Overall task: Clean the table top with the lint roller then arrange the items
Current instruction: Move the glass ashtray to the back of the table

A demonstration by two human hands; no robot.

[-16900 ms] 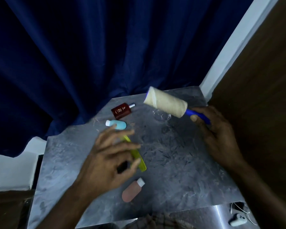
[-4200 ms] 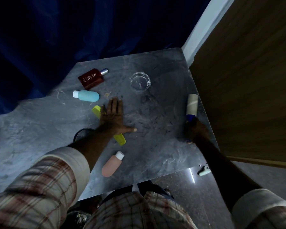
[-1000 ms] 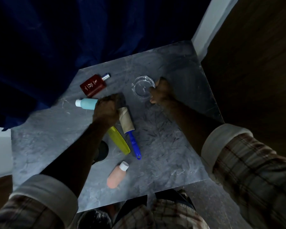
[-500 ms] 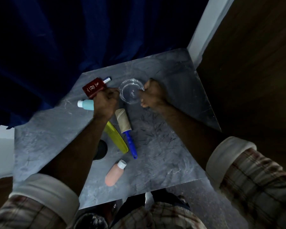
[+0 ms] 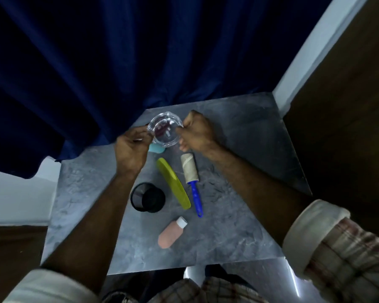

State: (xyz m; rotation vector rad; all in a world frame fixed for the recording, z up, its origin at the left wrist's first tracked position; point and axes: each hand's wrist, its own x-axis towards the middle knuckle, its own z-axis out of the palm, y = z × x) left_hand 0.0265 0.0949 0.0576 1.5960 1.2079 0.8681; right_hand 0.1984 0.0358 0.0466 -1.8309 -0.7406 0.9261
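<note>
The lint roller [image 5: 191, 178], beige roll and blue handle, lies on the grey table top [image 5: 239, 193] beside a yellow-green comb [image 5: 173, 186]. A clear glass dish [image 5: 165, 132] is lifted near the table's far edge. My right hand [image 5: 197, 133] grips its right rim and my left hand [image 5: 131, 149] closes on its left rim. A blue bottle [image 5: 157, 148] peeks out under the dish. A pink bottle with a white cap [image 5: 171, 233] lies nearer me. The red bottle is hidden.
A black mesh cup [image 5: 147, 200] stands left of the comb. A dark blue curtain [image 5: 118, 62] hangs over the table's far-left edge. A wooden panel [image 5: 348, 106] and white frame rise at the right. Dark strands mark the table top right of the roller.
Both hands have carried the glass dish toward the far-left of the table, over the blue bottle. The red bottle is no longer visible. The lint roller still lies where it was.
</note>
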